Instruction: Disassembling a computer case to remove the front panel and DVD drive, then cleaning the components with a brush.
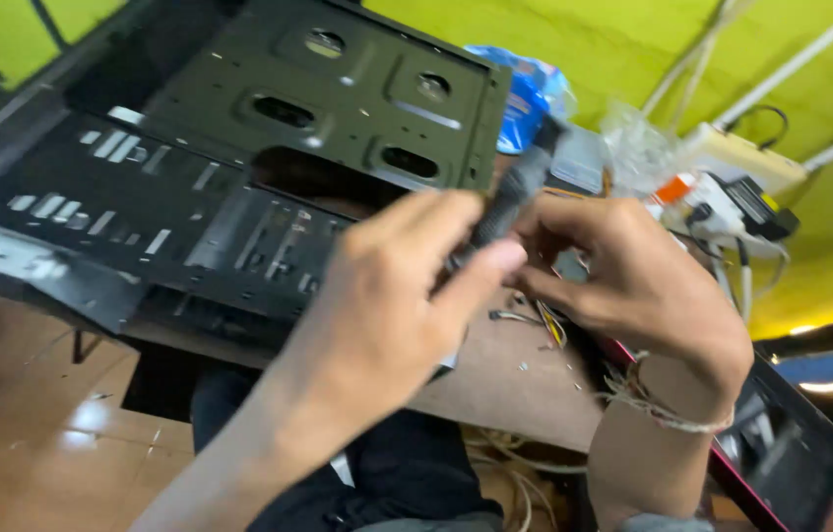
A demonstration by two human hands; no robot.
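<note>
Black and ribbed, the tool handle [513, 192] sits pinched between both my hands. My left hand [387, 305] wraps its lower end, thumb and fingers closed round it, back of the hand towards the camera. My right hand [633, 286] grips the same handle from the other side, fingertips pressed to it just above the left thumb. A frayed string band [668, 414] circles that right wrist. The handle tilts up and away from me, its top blurred.

Just left of the handle lies the black metal case [239, 167], open, its punched panel facing up and one corner close to my left fingers. Below the handle is the brown table [505, 379], with thin wires [535, 320] and small bits lying on it right beneath my hands. Beyond the handle's top sits a blue packet [525, 94], and right of that some clear plastic [638, 148] and a white device [732, 192] with cables. Behind all of it is a yellow-green wall [613, 44].
</note>
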